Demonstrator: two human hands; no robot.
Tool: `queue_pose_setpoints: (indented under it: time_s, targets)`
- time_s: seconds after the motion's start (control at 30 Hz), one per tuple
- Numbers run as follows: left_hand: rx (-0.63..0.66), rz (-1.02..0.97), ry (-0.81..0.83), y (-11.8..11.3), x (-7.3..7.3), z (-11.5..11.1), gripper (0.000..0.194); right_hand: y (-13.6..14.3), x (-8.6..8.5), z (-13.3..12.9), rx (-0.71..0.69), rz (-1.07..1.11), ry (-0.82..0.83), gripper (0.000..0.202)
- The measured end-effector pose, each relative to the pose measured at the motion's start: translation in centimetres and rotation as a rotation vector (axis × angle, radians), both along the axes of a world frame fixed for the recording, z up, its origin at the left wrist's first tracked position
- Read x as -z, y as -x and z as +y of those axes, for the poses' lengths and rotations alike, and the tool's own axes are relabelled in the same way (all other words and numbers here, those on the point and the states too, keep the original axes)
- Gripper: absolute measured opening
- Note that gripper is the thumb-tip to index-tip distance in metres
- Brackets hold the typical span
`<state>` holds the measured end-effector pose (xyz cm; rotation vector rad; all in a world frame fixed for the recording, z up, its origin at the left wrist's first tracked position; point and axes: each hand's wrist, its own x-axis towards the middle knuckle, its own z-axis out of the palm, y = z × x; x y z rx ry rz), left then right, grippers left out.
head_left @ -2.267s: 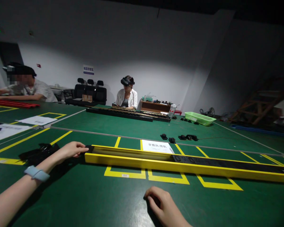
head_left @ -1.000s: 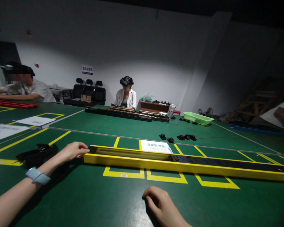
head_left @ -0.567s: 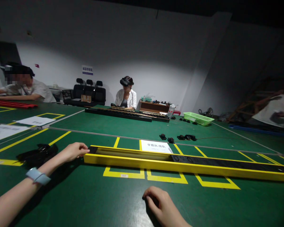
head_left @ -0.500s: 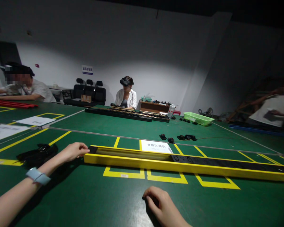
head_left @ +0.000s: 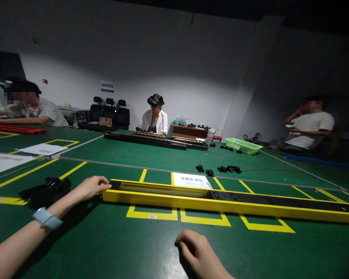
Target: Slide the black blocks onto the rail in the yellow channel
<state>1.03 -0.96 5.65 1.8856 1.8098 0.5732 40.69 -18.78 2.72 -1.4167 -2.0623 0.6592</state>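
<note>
A long yellow rail (head_left: pixel 163 202) lies across the table in front of me, shaped as an open channel. Black modules (head_left: pixel 267 202) with sockets fill its right part, and one black module (head_left: pixel 115 185) sits at its left end. Between them the channel is bare. My left hand (head_left: pixel 93 187) has thumb and fingers pinched together on the black module at that left end; the fingertips partly hide the contact. My right hand (head_left: pixel 199 248) rests on the green table nearer to me, its fingers curled, apart from the rail. No object shows in it.
Black plastic bags or wrappings (head_left: pixel 46 192) lie left of my left forearm. Behind the rail are a paper label (head_left: pixel 190 179) and several small black parts (head_left: pixel 209 172). A green basket (head_left: pixel 242 146) and dark rails (head_left: pixel 151 141) stand farther back. Co-workers (head_left: pixel 154 118) are around the table.
Both my hands and the yellow rail stay practically where they were. At the far right, a co-worker has moved leftward and now appears more upright.
</note>
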Motion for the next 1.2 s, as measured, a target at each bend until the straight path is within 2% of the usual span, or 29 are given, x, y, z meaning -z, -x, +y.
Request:
queue_pose_setpoints:
  time_s: [0.23,0.5,0.87,1.2]
  targets:
    - [0.051,0.038,-0.098,-0.3,0.1,0.0,0.043,-0.1,0.1,0.0,0.010,0.001,-0.005,0.020]
    - [0.116,0.220,-0.111,-2.2,-0.8,-1.2,0.038,-0.1,0.1,0.0,0.013,0.001,0.015,0.019]
    - [0.151,0.193,-0.137,-3.3,-0.9,-1.9,0.040,-0.2,0.4,0.2,0.007,0.007,0.006,0.020]
    - [0.219,0.218,-0.243,-4.6,-0.5,-2.8,0.038,-0.2,0.3,0.1,0.001,0.009,0.005,0.020]
